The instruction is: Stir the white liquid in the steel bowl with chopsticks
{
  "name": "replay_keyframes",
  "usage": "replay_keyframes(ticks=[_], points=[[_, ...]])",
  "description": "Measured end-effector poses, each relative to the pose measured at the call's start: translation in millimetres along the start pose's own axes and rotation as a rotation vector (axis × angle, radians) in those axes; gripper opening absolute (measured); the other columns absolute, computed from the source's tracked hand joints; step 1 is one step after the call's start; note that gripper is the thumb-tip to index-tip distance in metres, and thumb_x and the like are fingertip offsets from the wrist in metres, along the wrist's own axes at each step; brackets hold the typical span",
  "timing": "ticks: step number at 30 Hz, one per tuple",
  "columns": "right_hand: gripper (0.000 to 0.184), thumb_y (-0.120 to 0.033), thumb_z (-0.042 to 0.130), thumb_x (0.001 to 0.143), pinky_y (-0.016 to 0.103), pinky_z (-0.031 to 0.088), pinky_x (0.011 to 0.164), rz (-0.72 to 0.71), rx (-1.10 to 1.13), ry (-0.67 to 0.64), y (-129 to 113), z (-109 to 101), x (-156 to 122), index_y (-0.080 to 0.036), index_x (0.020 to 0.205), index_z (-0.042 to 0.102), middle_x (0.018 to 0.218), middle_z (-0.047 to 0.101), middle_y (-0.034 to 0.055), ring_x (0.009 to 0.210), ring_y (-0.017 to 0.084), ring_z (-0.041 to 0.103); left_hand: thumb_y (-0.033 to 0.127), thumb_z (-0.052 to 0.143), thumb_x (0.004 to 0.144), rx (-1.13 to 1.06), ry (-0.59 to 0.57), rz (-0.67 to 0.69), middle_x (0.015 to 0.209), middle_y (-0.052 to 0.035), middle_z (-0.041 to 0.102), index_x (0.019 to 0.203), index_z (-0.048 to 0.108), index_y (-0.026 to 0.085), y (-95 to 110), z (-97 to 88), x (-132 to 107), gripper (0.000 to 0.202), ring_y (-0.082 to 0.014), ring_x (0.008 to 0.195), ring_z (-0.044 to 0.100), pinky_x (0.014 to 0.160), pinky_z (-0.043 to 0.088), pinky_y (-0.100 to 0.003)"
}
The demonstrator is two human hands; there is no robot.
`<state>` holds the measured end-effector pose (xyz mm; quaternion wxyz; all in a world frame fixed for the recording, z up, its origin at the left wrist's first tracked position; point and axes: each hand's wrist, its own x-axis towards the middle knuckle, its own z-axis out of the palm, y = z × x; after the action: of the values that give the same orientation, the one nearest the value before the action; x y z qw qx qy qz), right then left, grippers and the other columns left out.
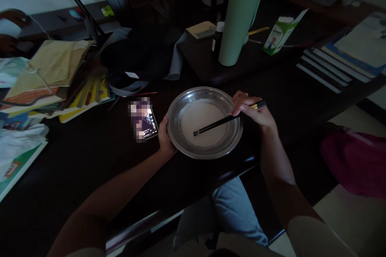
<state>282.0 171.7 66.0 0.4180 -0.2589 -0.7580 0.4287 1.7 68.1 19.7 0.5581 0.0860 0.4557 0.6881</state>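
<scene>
A shiny metal bowl [208, 153] stands near the front edge of the dark table. Inside it lies a pale, whitish mixture [200, 114] with a smooth surface. My left hand [165, 138] grips the bowl's left side at the rim; most of its fingers are hidden beneath or behind the bowl. Over the right rim, my right hand [250, 108] is closed around a pair of black chopsticks [214, 125]. They slant down to the left, with their tips at the mixture. Left of the bowl, a lit phone [147, 122] lies face up, its screen partly blurred.
A tall green flask [241, 16] rises behind the bowl, beside a small dark bottle [217, 40]. Farther right are a green-and-white carton [277, 36] and stacked books [337, 64]. Papers and envelopes [57, 64] pile up at left, near a black bag [138, 56].
</scene>
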Motion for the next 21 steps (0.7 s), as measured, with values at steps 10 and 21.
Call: replay_keyframes(ticks=[10,21], points=[[0.044,-0.065,0.069,0.096,0.052,0.051,0.094,-0.015,-0.052,0.3,6.5,-3.7,-2.4,-0.034,0.066,0.081,0.067,0.076,0.0009,0.08,0.026,0.065,0.043,0.066,0.095,0.004,-0.01,0.007,0.09,-0.0021,0.082,0.096,0.075,0.021,1.7,0.4,0.1,0.024,-0.0266,0.105,0.078,0.1,0.06,-0.038],[0.036,-0.063,0.071,0.096,0.048,0.051,0.088,-0.02,-0.034,0.0,-1.8,0.6,0.1,-0.036,0.076,0.086,0.074,0.082,0.0005,0.087,0.025,0.07,0.049,0.073,0.087,0.021,-0.021,0.041,0.093,-0.0028,0.082,0.093,0.076,0.025,-2.6,-2.5,2.5,0.025,-0.0271,0.106,0.077,0.095,0.06,-0.037]])
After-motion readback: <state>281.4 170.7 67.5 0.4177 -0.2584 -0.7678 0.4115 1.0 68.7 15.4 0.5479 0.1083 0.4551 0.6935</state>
